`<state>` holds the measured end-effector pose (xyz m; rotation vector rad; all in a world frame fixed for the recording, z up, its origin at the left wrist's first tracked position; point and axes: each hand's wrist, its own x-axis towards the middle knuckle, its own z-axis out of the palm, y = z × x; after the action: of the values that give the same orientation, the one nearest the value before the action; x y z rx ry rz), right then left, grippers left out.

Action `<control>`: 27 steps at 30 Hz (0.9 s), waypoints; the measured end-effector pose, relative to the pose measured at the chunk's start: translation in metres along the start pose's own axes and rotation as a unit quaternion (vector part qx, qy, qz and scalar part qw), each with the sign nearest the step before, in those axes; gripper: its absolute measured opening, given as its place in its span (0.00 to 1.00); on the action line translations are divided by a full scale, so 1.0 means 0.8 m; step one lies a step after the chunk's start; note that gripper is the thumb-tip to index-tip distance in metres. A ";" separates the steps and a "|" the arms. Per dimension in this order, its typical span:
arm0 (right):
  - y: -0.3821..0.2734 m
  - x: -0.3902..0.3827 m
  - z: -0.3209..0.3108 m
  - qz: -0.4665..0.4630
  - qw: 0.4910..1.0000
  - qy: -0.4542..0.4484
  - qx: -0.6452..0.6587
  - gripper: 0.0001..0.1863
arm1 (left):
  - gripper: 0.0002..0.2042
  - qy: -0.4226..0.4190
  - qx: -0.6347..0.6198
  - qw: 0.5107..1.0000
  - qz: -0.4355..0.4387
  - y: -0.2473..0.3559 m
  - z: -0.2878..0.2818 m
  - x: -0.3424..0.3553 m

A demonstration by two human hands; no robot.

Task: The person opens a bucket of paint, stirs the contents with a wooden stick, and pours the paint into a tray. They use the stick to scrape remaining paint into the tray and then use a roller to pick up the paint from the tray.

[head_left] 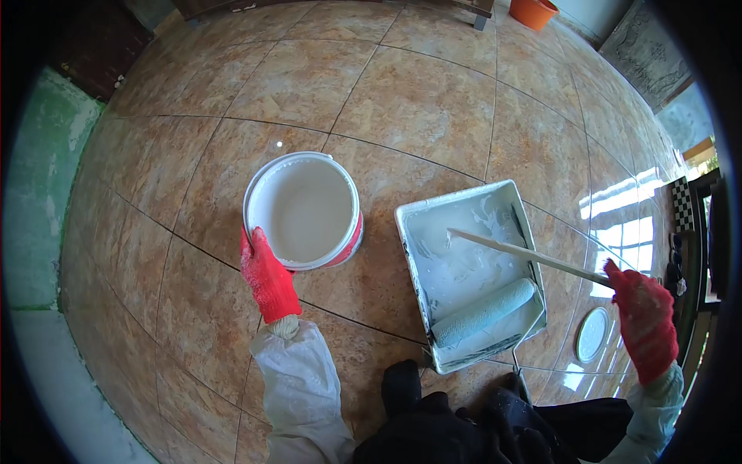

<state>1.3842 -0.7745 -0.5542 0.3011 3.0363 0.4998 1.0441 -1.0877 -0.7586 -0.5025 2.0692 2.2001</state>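
My left hand [268, 280], in a red glove, grips the near-left rim of a white and red paint bucket [352, 246]. Pale paint [313, 205] fills part of the bucket, which stands upright on the floor. In my red-gloved right hand [645, 317] is a long flat stirring stick [533, 257], its whitened far end over the paint tray [399, 232]; whether that end touches the paint I cannot tell. A paint roller [485, 312] with a pale blue-grey sleeve lies across the near part of the tray, its wire frame reaching over the tray's near edge.
A round white lid [593, 335] lies on the brown tiled floor [417, 85] beside my right hand. Far off stands an orange bucket [533, 11]. A green and white wall [42, 201] runs along the left. My dark-clothed legs [440, 433] are close to the tray.
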 end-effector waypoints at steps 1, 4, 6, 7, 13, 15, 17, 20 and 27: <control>-0.001 -0.004 0.011 0.004 1.000 -0.014 0.006 0.24 | 0.23 -0.008 -0.003 1.000 0.009 -0.003 0.000 0.001; -0.005 -0.007 0.040 0.034 0.996 -0.079 0.031 0.24 | 0.23 -0.012 0.013 1.000 0.003 0.005 -0.001 -0.001; -0.012 -0.003 0.065 0.057 0.991 -0.117 0.043 0.24 | 0.23 -0.006 0.013 1.000 0.004 0.006 -0.003 -0.003; -0.012 -0.006 0.081 0.064 0.989 -0.115 0.061 0.25 | 0.23 -0.005 0.011 1.000 0.001 0.004 0.002 -0.004; -0.025 -0.045 0.148 0.019 0.974 -0.160 0.158 0.29 | 0.24 -0.013 0.012 1.000 0.002 0.001 -0.002 -0.002; -0.025 -0.051 0.152 0.025 0.961 -0.158 0.226 0.29 | 0.24 -0.016 0.030 0.999 0.012 0.007 -0.003 -0.006; -0.014 -0.064 0.143 0.090 0.963 -0.188 0.170 0.30 | 0.24 0.016 0.034 0.999 0.032 -0.001 0.005 -0.006; -0.013 -0.071 0.137 0.129 0.963 -0.188 0.142 0.29 | 0.26 -0.028 0.010 0.999 0.023 -0.011 0.016 -0.007; -0.048 -0.058 0.154 0.085 0.955 -0.154 0.238 0.28 | 0.29 -0.006 0.052 0.998 0.032 -0.005 0.003 -0.009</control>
<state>1.4323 -0.7811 -0.6825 0.6000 2.7884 -0.2669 1.0515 -1.0839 -0.7602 -0.4181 2.2102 2.1083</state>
